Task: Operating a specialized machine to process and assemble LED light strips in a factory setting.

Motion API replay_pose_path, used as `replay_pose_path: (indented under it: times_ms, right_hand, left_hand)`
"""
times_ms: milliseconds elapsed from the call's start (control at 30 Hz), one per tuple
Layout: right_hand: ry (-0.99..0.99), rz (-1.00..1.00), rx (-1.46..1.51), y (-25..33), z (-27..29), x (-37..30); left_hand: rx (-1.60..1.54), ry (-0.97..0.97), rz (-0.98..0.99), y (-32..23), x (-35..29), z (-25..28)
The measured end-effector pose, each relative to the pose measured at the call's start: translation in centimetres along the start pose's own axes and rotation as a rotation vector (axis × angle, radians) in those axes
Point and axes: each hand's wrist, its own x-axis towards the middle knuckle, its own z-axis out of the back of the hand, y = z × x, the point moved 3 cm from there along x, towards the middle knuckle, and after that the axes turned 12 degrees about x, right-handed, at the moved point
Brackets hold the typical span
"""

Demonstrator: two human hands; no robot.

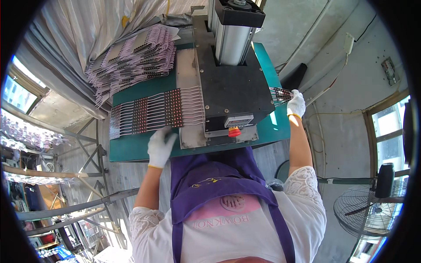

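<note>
Windows (388, 122): glaring, both sides of press (237, 87)
Tabletop (272, 117): sunlit patch right of press
Left hand (160, 147): slightly blurred
Rim: black, bowed

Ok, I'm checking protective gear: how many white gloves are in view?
2: one glove on the left hand, by the strip panel; another on the right hand, at the strips right of the machine.

Left grip (160, 148) loosely spread, right grip (296, 104) curled, right forearm (300, 142) stretched farther forward
</note>
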Motion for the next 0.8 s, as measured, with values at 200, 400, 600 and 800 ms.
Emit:
replay_pose_path:
  times_ms: [200,400,600,800]
  right_hand:
    - [0.046,-0.086,-0.116,-0.3,-1.3,-0.6]
    - [0.261,-0.115,-0.1,-6.3,-3.2,-3.3]
    - [0.442,0.464,0.594,5.8,4.0,-14.8]
    - [0.486,0.593,0.411,9.2,4.0,-19.0]
  left_hand:
    - [0.266,0.16,-0.422,-4.5,0.3,-2.0]
    - [0.308,0.154,-0.513,-5.0,0.8,-3.0]
    - [0.311,0.216,-0.484,-4.8,1.1,-2.7]
    - [0.328,0.173,-0.499,-4.5,0.9,-2.9]
